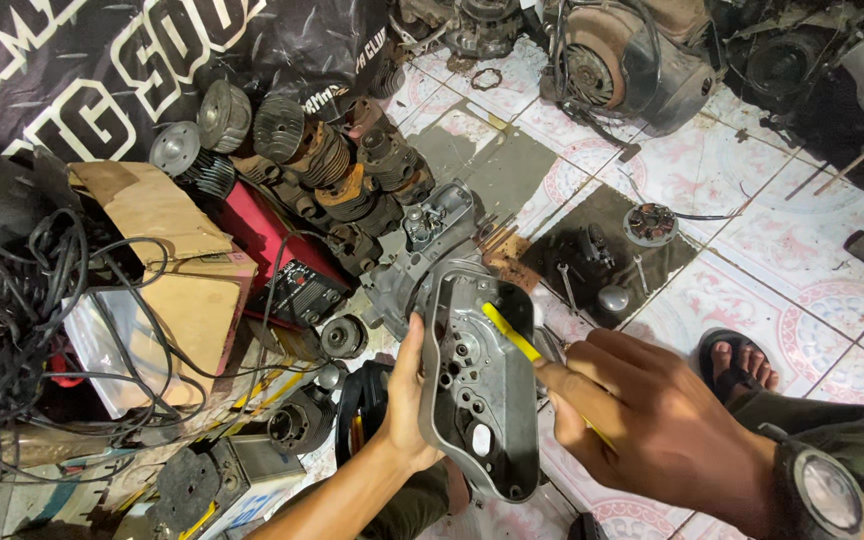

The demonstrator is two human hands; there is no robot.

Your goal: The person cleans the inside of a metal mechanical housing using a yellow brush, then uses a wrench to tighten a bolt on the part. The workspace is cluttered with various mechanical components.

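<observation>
Grey cast-metal engine cover stands upright over a patterned tile floor, gripped along its left edge by the left hand, fingers wrapped behind it. The right hand, fingers pinched closed, holds a yellow-handled tool inside the cover's hollow. Finned cylinders lie heaped nearby.

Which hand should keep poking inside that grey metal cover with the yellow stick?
Probably the right hand: it already holds the yellow stick, whose tip sits inside the grey metal cover. The left hand grips the cover's edge, steadying it.
</observation>
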